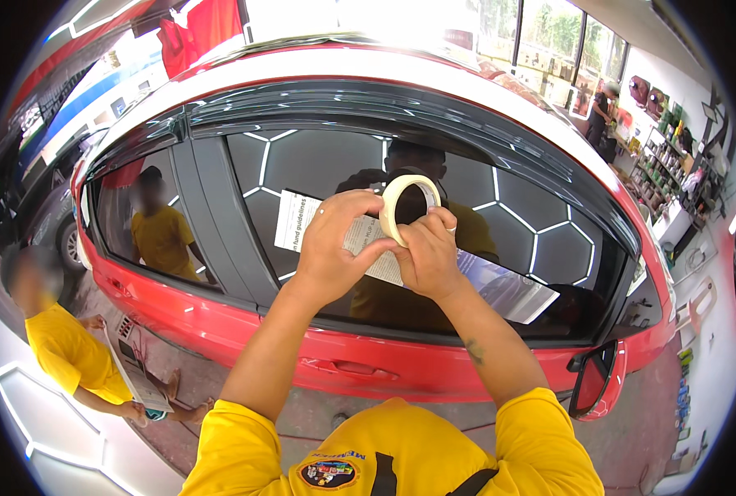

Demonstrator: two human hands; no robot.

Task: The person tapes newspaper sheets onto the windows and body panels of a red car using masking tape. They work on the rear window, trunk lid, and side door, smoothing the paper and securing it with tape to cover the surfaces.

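A cream roll of masking tape is held up in front of the red car's dark front side window. My right hand grips its lower rim, the fingers bent over the edge. On the roll's left side my left hand is closed against it, with the thumb reaching toward my right fingers; part of its grip is hidden behind the roll. Behind both hands, a long strip of newspaper slants across the glass, its middle covered by my hands and forearms.
The car's door handle is below the window, and the side mirror juts out at lower right. At left, a person in a yellow shirt holds a sheet of paper. Shelves with bottles line the right wall, where another person stands.
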